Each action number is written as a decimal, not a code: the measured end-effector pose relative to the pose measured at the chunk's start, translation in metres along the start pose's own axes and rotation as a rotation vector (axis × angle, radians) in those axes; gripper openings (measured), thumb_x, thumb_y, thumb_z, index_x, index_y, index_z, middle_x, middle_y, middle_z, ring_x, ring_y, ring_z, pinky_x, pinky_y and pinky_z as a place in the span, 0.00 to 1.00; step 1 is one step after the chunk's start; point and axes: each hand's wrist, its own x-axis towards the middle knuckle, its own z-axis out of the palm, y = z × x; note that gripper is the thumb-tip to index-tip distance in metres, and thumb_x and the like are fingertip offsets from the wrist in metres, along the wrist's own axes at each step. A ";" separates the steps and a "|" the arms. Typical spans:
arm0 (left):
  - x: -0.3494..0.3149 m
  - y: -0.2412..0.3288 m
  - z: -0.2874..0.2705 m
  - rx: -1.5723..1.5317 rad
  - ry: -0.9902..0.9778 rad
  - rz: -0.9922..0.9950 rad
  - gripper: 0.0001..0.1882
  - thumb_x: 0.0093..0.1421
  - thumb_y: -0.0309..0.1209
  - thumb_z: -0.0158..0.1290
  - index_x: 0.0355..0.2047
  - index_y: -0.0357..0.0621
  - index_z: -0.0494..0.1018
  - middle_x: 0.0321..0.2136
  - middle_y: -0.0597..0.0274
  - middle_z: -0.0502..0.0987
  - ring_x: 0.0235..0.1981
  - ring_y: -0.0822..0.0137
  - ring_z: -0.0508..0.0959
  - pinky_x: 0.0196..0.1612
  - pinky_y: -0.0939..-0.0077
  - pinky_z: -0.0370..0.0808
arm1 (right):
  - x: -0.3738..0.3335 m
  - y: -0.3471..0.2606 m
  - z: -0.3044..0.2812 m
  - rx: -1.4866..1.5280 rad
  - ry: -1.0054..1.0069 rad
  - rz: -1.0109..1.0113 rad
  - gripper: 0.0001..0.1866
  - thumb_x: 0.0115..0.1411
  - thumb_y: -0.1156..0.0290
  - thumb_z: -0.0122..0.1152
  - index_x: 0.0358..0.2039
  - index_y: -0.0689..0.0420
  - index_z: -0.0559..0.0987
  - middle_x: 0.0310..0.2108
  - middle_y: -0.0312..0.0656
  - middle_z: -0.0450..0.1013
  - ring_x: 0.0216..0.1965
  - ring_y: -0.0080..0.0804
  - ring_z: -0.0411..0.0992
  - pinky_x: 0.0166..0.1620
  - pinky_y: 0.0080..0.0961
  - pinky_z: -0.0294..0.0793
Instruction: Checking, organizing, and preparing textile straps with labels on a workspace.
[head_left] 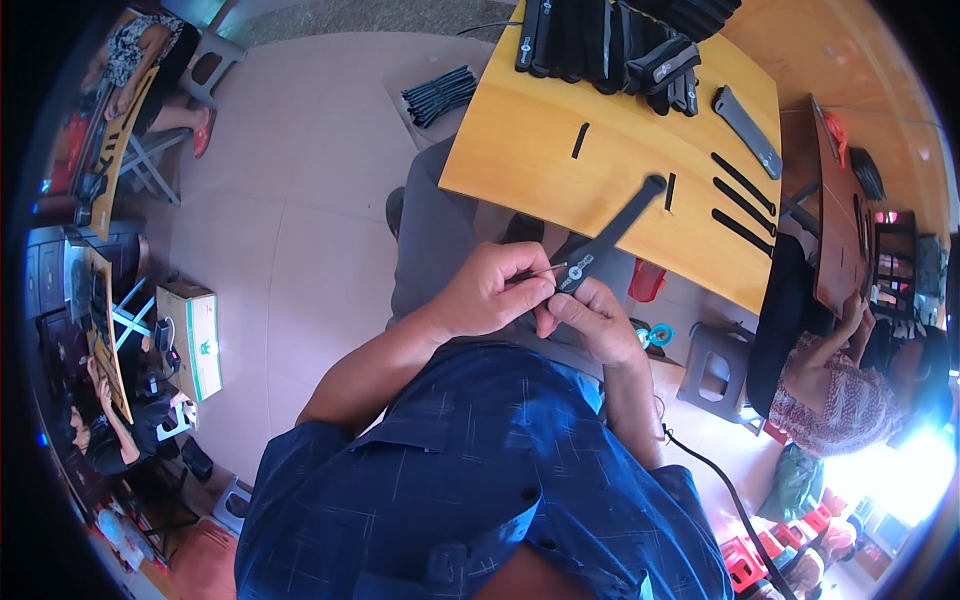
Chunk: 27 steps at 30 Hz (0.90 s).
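Left hand (pixel 495 292) is pinching a thin pin-like tool (pixel 545 270), its tip lying at or just beside the near end of a black strap (pixel 617 229); contact unclear. Right hand (pixel 598 322) is gripping that same end. The strap is slanting away from both hands, its rounded far end showing over the wooden surface (pixel 520 130). Judged step: the tool is working on the near end. Next move is probably calling for a steady right-hand hold and fine tip control.

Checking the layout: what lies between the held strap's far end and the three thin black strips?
In the head view, one short black mark on the tabletop.
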 end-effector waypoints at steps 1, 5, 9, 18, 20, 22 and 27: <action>0.000 -0.001 -0.003 -0.069 -0.039 -0.031 0.05 0.68 0.26 0.56 0.34 0.38 0.75 0.24 0.65 0.81 0.27 0.78 0.78 0.30 0.79 0.74 | 0.000 -0.004 0.001 -0.047 -0.022 0.027 0.14 0.73 0.64 0.57 0.48 0.62 0.78 0.34 0.37 0.78 0.36 0.23 0.76 0.42 0.22 0.76; 0.002 -0.007 -0.017 -0.139 -0.178 -0.096 0.05 0.68 0.27 0.56 0.35 0.38 0.75 0.24 0.65 0.81 0.28 0.78 0.78 0.31 0.78 0.74 | 0.000 -0.007 0.000 -0.136 -0.120 0.096 0.07 0.71 0.73 0.55 0.44 0.61 0.78 0.32 0.37 0.77 0.34 0.22 0.75 0.40 0.22 0.75; 0.002 0.005 -0.017 0.291 -0.209 0.032 0.07 0.62 0.29 0.63 0.35 0.44 0.75 0.22 0.65 0.80 0.23 0.71 0.80 0.27 0.75 0.72 | -0.001 -0.005 0.002 -0.131 -0.105 0.129 0.06 0.69 0.76 0.54 0.42 0.62 0.79 0.32 0.36 0.77 0.34 0.22 0.75 0.40 0.23 0.75; 0.000 0.022 -0.010 0.814 -0.255 0.320 0.19 0.57 0.43 0.67 0.27 0.49 0.69 0.21 0.67 0.80 0.23 0.58 0.82 0.24 0.64 0.74 | -0.005 0.007 -0.007 -0.060 -0.169 0.146 0.10 0.74 0.67 0.56 0.46 0.62 0.78 0.35 0.35 0.76 0.39 0.21 0.73 0.44 0.21 0.73; 0.000 0.022 -0.010 0.804 -0.279 0.361 0.18 0.58 0.42 0.67 0.27 0.49 0.68 0.22 0.68 0.80 0.23 0.58 0.82 0.23 0.64 0.74 | -0.005 0.010 -0.012 -0.079 -0.191 0.162 0.12 0.74 0.65 0.55 0.46 0.61 0.78 0.35 0.35 0.76 0.38 0.21 0.73 0.44 0.21 0.72; 0.000 0.020 -0.009 0.733 -0.278 0.411 0.18 0.59 0.36 0.67 0.21 0.48 0.69 0.19 0.64 0.77 0.21 0.59 0.81 0.22 0.68 0.73 | -0.006 0.010 -0.012 -0.097 -0.215 0.179 0.14 0.75 0.62 0.55 0.46 0.61 0.78 0.34 0.35 0.76 0.38 0.21 0.73 0.44 0.21 0.72; 0.005 0.021 -0.025 0.531 -0.312 0.286 0.14 0.60 0.31 0.65 0.22 0.47 0.71 0.16 0.60 0.75 0.18 0.58 0.79 0.20 0.68 0.69 | -0.007 0.000 0.008 -0.078 -0.191 0.138 0.14 0.75 0.62 0.52 0.40 0.60 0.78 0.30 0.35 0.76 0.33 0.22 0.73 0.39 0.20 0.71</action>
